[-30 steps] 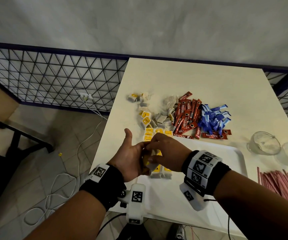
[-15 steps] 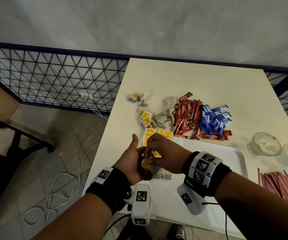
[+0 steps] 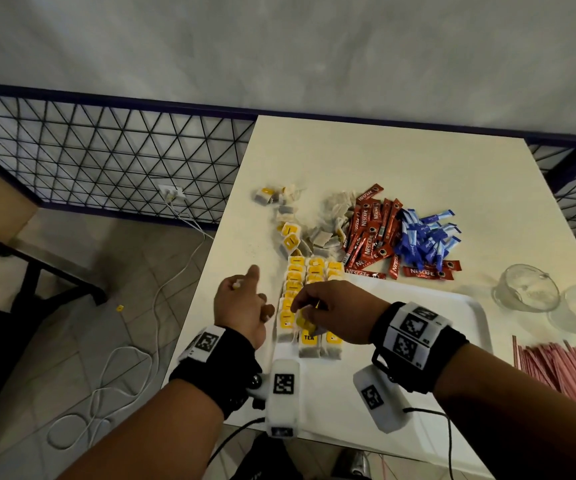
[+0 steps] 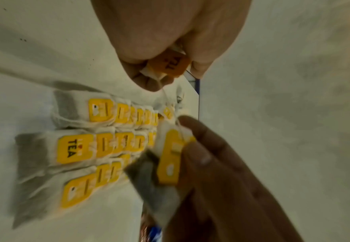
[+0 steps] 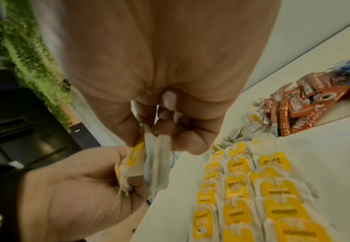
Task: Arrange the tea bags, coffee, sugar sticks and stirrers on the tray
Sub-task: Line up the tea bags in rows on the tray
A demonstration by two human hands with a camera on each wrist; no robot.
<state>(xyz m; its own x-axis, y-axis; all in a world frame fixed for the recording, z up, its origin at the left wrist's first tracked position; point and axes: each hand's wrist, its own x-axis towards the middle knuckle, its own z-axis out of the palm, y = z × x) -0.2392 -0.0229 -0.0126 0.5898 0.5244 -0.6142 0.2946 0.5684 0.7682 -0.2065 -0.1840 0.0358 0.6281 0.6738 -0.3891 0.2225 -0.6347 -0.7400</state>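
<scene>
The square cream table (image 3: pixel 400 174) carries the white plastic tray (image 3: pixel 452 306) at its near edge, within easy reach of both arms, probably so each sort can be filed straight from its heap. Three neat columns of yellow-tagged paper tea bags (image 3: pixel 295 299) fill the tray's left end; red coffee sachets (image 3: pixel 371 233), blue sugar sticks (image 3: pixel 425 237) and pink stirrers (image 3: pixel 563 365) wait off the tray. The left hand (image 3: pixel 241 306) curls its fingers round a small reserve of bags, thumb raised; the right hand (image 3: pixel 335 313) pinches a single tea bag (image 4: pixel 169 157) above the middle column. Half a second ago the hands were touching; now they have parted, the right carrying its bag towards the rows.
</scene>
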